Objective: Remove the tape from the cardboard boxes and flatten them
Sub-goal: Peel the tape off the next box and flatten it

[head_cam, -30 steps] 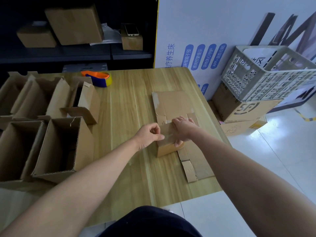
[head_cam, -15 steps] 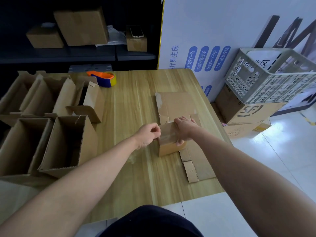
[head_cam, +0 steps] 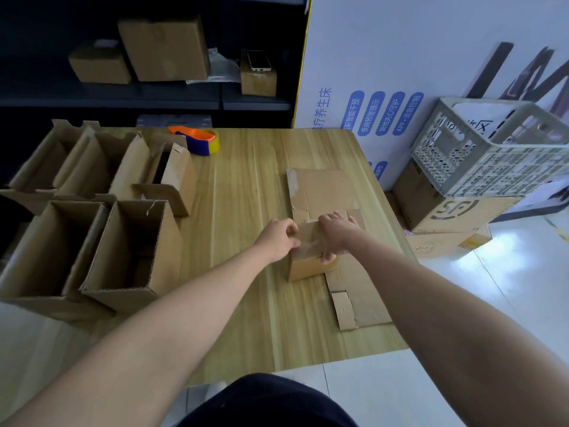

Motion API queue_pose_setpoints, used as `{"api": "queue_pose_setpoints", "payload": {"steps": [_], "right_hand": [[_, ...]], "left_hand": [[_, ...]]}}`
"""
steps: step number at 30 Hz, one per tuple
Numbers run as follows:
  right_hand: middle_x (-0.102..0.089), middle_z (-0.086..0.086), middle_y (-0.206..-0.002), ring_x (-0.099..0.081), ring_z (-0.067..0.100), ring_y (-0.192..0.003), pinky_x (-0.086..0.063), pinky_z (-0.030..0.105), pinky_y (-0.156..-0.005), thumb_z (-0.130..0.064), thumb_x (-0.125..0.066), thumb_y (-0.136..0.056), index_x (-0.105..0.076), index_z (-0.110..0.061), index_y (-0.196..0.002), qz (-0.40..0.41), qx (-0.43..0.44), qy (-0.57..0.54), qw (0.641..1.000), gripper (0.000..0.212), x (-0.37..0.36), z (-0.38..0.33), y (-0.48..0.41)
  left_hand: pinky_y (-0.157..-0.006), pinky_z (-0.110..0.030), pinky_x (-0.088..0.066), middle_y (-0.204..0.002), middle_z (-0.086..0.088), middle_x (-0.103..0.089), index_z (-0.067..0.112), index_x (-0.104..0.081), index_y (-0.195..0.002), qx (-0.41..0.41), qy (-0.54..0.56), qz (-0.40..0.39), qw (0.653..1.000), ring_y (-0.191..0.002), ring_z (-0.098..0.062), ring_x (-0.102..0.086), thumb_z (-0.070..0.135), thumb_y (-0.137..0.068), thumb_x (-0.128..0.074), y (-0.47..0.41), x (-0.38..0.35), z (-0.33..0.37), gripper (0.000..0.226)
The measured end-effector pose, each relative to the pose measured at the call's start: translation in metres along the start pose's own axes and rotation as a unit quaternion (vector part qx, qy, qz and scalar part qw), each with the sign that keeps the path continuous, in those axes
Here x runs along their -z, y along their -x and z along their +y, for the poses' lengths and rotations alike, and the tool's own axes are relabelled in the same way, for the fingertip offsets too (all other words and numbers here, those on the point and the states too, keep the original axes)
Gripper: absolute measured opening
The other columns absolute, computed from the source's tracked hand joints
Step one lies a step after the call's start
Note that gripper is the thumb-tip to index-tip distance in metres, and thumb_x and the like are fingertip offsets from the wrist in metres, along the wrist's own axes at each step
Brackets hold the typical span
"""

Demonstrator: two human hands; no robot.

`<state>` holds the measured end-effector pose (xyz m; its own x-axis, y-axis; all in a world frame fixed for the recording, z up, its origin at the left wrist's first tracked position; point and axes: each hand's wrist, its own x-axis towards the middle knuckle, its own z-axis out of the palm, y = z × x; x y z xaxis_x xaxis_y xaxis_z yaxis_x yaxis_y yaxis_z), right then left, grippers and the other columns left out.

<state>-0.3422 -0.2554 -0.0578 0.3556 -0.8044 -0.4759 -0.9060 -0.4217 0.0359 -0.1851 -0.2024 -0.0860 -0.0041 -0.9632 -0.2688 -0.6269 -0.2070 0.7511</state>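
Pinching with curled fingers, the left hand [head_cam: 278, 238] closes thumb and forefinger on the clear tape [head_cam: 309, 247] at the upper left edge of a small cardboard box [head_cam: 308, 268]; whether the tape end is lifted is too small to tell. Next to it, the right hand [head_cam: 337, 237] grasps the same box from above, fingers hooked over its far top edge and thumb pressed against its near face. This closed box stands right of centre on a pale wooden table [head_cam: 240, 186], partly on top of flattened cardboard [head_cam: 320, 189] that lies flat on the table and stretches both beyond the box and toward the near edge. Both bare forearms reach in from the bottom of the view. Along the table's left side stand several open boxes [head_cam: 135, 251] with their flaps up, in two rows. At the far edge, just behind them, sits a tape dispenser [head_cam: 197, 140] in orange, blue and yellow. Beyond the table, a dark shelf [head_cam: 184, 100] carries more closed boxes, one with a phone [head_cam: 259, 60] lying on it. On the floor to the right, a pale plastic crate [head_cam: 492, 149] rests tilted on a large printed carton [head_cam: 455, 211], against a white wall panel with blue lettering.
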Motion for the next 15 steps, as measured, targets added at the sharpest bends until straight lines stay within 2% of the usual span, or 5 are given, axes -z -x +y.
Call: {"api": "queue_pose_setpoints", "payload": {"steps": [2, 4, 7, 11, 15], "right_hand": [[-0.036, 0.003, -0.145, -0.019, 0.025, -0.139, -0.015, 0.048, -0.115, -0.041, -0.083, -0.063, -0.028, -0.014, -0.144, -0.002, -0.005, 0.002, 1.0, 0.102, 0.0, -0.001, 0.001], [-0.034, 0.003, -0.147, -0.016, 0.026, -0.141, -0.013, 0.048, -0.115, -0.041, -0.083, -0.063, -0.027, -0.013, -0.144, -0.003, -0.006, -0.002, 1.0, 0.102, 0.0, -0.001, 0.001], [-0.034, 0.003, -0.146, -0.017, 0.025, -0.14, -0.013, 0.049, -0.116, -0.039, -0.083, -0.064, -0.028, -0.014, -0.144, 0.001, -0.001, -0.01, 1.0, 0.1, -0.001, 0.0, 0.003], [-0.035, 0.002, -0.145, -0.02, 0.025, -0.137, -0.014, 0.051, -0.115, -0.039, -0.082, -0.065, -0.028, -0.016, -0.144, 0.01, 0.002, -0.017, 1.0, 0.099, -0.002, 0.004, 0.004], [-0.007, 0.001, -0.158, 0.006, 0.032, -0.144, 0.004, 0.059, -0.112, -0.046, -0.082, -0.063, 0.0, -0.023, -0.151, -0.01, 0.004, -0.016, 1.0, 0.123, 0.003, 0.001, 0.003]], "left_hand": [[-0.067, -0.027, -0.041, -0.089, -0.002, -0.061, 0.01, -0.065, -0.089, 0.002, 0.006, 0.001, 1.0, -0.082, -0.021, -0.058, 0.019, -0.083, -0.069, -0.001, 0.003, -0.003, 0.011], [-0.061, -0.026, -0.04, -0.075, 0.002, -0.055, 0.012, -0.061, -0.079, 0.0, 0.034, -0.004, 0.999, -0.07, -0.017, -0.053, 0.021, -0.081, -0.073, 0.002, 0.005, -0.005, 0.015], [-0.07, -0.037, -0.049, -0.071, 0.0, -0.051, 0.013, -0.054, -0.069, -0.008, 0.071, -0.001, 0.997, -0.069, -0.019, -0.05, 0.017, -0.084, -0.069, 0.005, 0.004, -0.008, 0.022], [-0.089, -0.049, -0.049, -0.082, -0.013, -0.053, 0.009, -0.049, -0.073, 0.035, 0.213, 0.024, 0.976, -0.078, -0.023, -0.05, 0.01, -0.092, -0.057, 0.011, 0.003, -0.018, 0.021], [-0.081, -0.045, -0.055, -0.08, -0.013, -0.056, 0.007, -0.05, -0.076, 0.033, 0.34, 0.032, 0.939, -0.078, -0.026, -0.058, 0.006, -0.094, -0.054, 0.013, 0.007, -0.004, 0.018]]}}
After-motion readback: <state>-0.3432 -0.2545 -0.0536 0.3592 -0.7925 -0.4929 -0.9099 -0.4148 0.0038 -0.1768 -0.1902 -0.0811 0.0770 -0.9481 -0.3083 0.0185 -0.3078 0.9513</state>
